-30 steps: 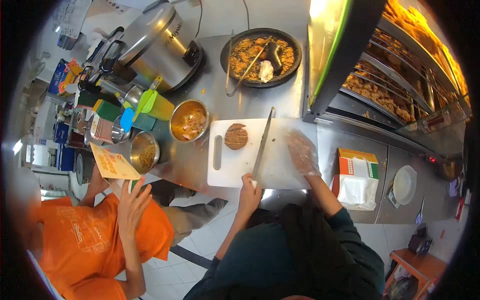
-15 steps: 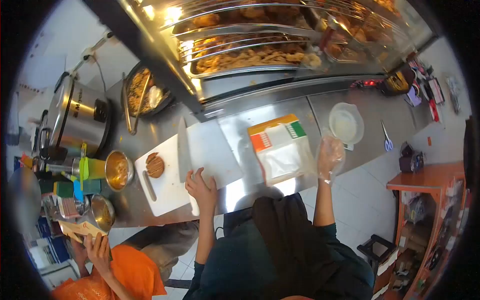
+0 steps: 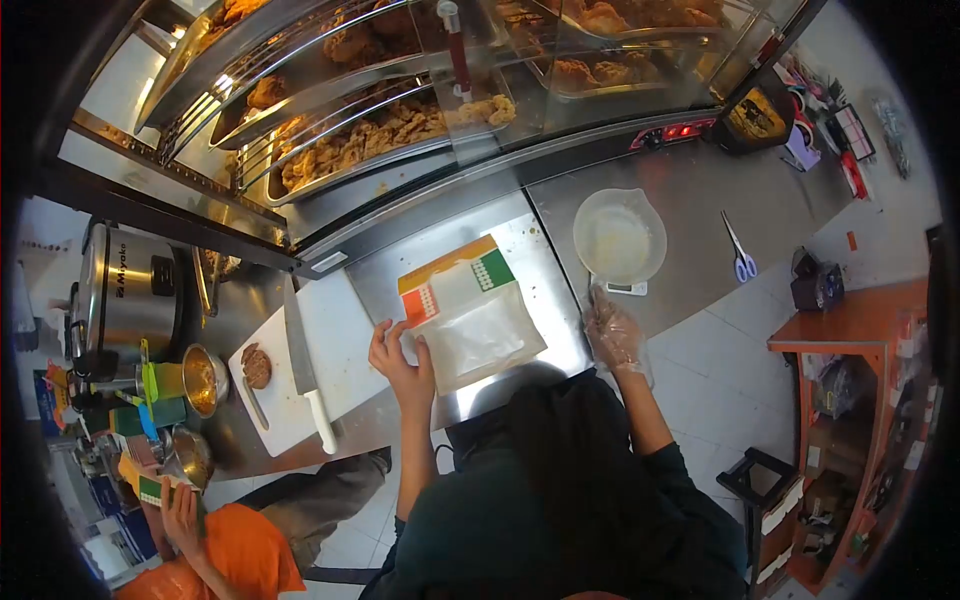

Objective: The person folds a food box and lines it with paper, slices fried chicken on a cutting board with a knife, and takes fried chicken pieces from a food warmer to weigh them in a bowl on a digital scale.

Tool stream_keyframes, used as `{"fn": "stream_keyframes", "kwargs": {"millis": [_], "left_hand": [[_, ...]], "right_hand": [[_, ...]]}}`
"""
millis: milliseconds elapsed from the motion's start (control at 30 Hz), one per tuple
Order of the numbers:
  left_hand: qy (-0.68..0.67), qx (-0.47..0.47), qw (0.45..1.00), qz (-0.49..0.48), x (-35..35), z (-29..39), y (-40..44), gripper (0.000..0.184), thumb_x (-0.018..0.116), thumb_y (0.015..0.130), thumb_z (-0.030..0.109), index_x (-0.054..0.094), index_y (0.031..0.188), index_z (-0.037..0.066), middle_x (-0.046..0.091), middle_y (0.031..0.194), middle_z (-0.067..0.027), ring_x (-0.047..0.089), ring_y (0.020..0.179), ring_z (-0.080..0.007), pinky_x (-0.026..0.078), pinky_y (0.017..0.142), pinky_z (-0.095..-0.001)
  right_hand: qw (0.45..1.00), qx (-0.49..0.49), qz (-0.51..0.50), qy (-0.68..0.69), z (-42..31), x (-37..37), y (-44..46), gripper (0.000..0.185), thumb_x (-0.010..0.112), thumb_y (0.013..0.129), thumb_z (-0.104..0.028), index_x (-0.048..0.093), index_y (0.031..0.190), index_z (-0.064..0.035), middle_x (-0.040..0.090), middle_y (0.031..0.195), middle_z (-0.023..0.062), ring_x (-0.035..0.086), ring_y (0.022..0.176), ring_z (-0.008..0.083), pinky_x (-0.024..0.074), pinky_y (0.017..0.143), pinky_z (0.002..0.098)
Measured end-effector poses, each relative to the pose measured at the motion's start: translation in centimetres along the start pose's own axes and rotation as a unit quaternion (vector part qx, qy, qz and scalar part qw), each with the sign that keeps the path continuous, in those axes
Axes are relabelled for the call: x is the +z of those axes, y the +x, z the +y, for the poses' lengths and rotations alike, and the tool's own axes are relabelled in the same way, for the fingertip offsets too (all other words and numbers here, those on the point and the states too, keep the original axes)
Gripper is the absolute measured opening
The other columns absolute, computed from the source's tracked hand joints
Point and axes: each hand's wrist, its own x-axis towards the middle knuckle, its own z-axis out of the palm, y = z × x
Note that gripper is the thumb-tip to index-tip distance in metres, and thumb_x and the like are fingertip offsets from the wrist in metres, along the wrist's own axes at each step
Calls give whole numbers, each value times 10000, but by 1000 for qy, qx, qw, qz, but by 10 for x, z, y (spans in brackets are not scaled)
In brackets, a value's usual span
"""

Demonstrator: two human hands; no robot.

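My bare left hand (image 3: 402,362) has its fingers apart, with the fingertips by the left edge of a paper food wrapper (image 3: 485,335). The wrapper lies flat on the steel counter, with orange, green and red printed patches at its far end. My right hand (image 3: 615,338), in a clear plastic glove, is at the counter's front edge with fingers stretched forward, holding nothing that I can see. Just beyond its fingertips, a translucent plastic bowl (image 3: 620,240) stands on a small white scale (image 3: 627,289).
Left of the wrapper, a knife (image 3: 303,350) and a browned patty (image 3: 257,366) lie on a white cutting board (image 3: 345,320). Scissors (image 3: 740,250) lie at right. A heated display case (image 3: 400,200) borders the back. A co-worker in orange (image 3: 230,555) holds a printed paper packet.
The view has swung rightward. My left hand has moved from over the cutting board to the wrapper's left edge. My right hand sits slightly further back from the bowl.
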Motion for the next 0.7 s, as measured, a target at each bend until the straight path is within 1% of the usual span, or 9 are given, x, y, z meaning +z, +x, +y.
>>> {"fn": "stream_keyframes", "kwargs": {"millis": [67,167,233,267,367,467,567,667,700], "left_hand": [[6,-1,1000,4,-1,0,2,276,566,733,86,522,1004,63,412,1139,-152,300,1113,-315,216,934,-425],[8,-4,1000,7,0,-5,1,269,564,733,83,522,998,60,421,1127,-151,311,1108,-313,218,931,-419],[0,0,1000,13,1,-7,-1,264,561,734,81,524,995,60,430,1114,-152,321,1102,-311,220,929,-415],[-3,-3,1000,8,1,-7,-1,264,559,734,78,524,995,60,433,1111,-152,327,1097,-308,222,928,-412],[-14,-8,1000,4,0,-7,-4,267,553,733,69,521,998,61,442,1101,-149,343,1085,-299,229,926,-404],[-18,-13,1000,17,-7,-12,-5,278,548,729,60,515,1005,62,447,1097,-144,349,1083,-296,239,922,-398],[-14,-22,999,33,-21,-12,-7,283,541,734,54,509,1015,62,454,1092,-140,368,1071,-293,262,911,-380],[-34,-46,997,47,-31,-21,-12,267,539,742,56,511,1007,59,470,1073,-126,410,1028,-276,298,878,-360],[-38,-57,997,41,-35,-26,-16,259,538,745,57,512,1003,59,476,1064,-119,421,1015,-268,309,863,-355]], "right_hand": [[999,13,-31,-14,2,5,8,581,507,769,-295,305,1295,-154,588,913,149,575,753,319,461,671,424],[992,38,-102,-64,-12,-13,12,560,493,775,-284,318,1288,-141,587,906,182,574,767,331,455,690,436],[993,33,-105,-29,-12,-21,13,555,494,773,-274,324,1280,-127,586,878,200,572,768,337,453,689,443],[994,31,-105,-12,-11,-23,13,552,495,772,-269,326,1276,-119,585,864,209,572,769,339,452,688,446],[998,16,-62,-20,-7,-3,13,525,481,770,-265,356,1250,-93,590,828,208,573,756,344,451,668,453],[999,-34,8,39,-41,-31,25,441,459,775,-273,448,1160,-57,595,837,197,579,757,344,452,661,451],[994,-93,-31,39,-78,-61,41,366,437,779,-257,516,1052,-26,594,855,198,587,768,337,452,663,452],[992,-96,-85,22,-88,-35,45,316,435,776,-232,546,961,-1,588,880,213,588,803,334,453,668,454],[988,-46,-145,26,-88,-31,40,419,416,790,-230,470,1113,31,577,910,245,582,830,357,451,699,457]]}}
